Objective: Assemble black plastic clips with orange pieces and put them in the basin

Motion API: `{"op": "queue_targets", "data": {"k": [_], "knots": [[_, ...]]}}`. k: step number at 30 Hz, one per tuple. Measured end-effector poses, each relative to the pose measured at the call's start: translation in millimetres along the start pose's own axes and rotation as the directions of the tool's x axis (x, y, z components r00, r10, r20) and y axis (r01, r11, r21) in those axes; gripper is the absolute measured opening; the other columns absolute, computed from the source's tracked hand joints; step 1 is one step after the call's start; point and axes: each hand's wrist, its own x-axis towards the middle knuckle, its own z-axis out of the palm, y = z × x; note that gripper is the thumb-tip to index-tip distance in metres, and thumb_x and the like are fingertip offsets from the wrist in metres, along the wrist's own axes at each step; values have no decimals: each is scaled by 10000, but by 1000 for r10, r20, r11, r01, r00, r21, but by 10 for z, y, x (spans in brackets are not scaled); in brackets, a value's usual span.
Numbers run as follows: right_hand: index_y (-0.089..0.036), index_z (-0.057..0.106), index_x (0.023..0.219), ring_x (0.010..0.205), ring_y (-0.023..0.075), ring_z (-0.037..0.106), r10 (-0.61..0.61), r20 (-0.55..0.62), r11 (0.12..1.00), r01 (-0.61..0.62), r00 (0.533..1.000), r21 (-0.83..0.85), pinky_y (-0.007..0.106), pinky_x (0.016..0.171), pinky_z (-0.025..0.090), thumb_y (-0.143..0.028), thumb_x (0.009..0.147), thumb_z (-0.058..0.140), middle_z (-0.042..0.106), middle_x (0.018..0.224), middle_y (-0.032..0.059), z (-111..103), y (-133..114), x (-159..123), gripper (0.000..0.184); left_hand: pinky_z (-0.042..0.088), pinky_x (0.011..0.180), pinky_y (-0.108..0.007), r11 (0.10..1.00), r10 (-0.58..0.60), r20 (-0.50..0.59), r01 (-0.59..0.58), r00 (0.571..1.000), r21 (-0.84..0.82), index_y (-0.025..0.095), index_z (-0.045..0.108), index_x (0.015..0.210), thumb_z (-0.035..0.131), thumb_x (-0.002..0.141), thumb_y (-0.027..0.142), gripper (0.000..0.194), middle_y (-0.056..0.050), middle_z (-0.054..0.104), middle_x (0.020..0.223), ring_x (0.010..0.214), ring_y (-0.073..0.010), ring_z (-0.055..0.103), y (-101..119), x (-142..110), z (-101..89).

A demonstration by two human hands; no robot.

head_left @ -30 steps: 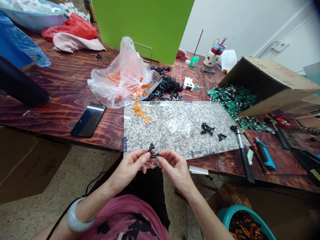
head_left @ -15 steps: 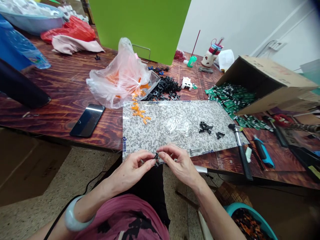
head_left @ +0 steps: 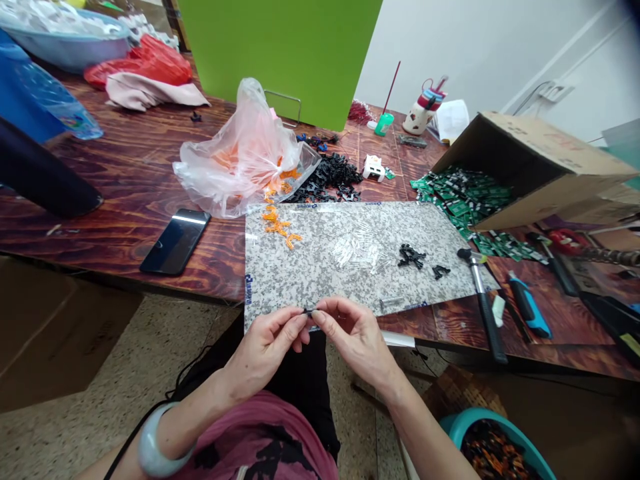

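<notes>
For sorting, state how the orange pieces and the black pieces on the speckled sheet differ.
The orange pieces are thin and curved, the black pieces thicker and knobbly. The orange pieces lie strung out toward the left, the black pieces bunched toward the right. Both lie on the speckled sheet.

Between my left hand [head_left: 265, 343] and right hand [head_left: 356, 337], the small black plastic piece [head_left: 307, 311] is almost wholly hidden, so I can't make out its shape. The teal basin [head_left: 480, 421] is cut off by the bottom edge, its dark and orange bits blurred. Through the plastic bag [head_left: 235, 167], the orange contents are only a haze. The pale blue basin [head_left: 65, 50] runs off the top left corner.
</notes>
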Motion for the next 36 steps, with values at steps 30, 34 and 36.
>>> {"op": "queue_targets", "data": {"k": [30,34,36], "knots": [[-167,653,796,780,184,566,-256,67,683,230,964,-693,290,734,417,-168,826,572,633,797,53,-41,190,1391,87,347,497,-194,883,-299,-180,201,937,-423,135,585,797,554,802,524,390,21,520,660,546,-86,454,20,91,-245],[-157,616,920,683,140,574,-277,-13,761,211,961,-613,256,659,441,-251,888,495,648,794,35,-164,142,1056,157,369,505,-196,903,-261,-173,177,950,-392,135,601,776,614,763,509,374,19,537,678,553,-85,465,3,119,-225],[-150,603,964,688,135,588,-270,-61,835,203,961,-511,246,639,454,-297,902,475,657,829,45,-187,95,859,205,378,516,-192,904,-253,-164,173,954,-390,132,607,788,616,768,499,367,15,554,697,565,-82,479,-16,131,-211]]}}
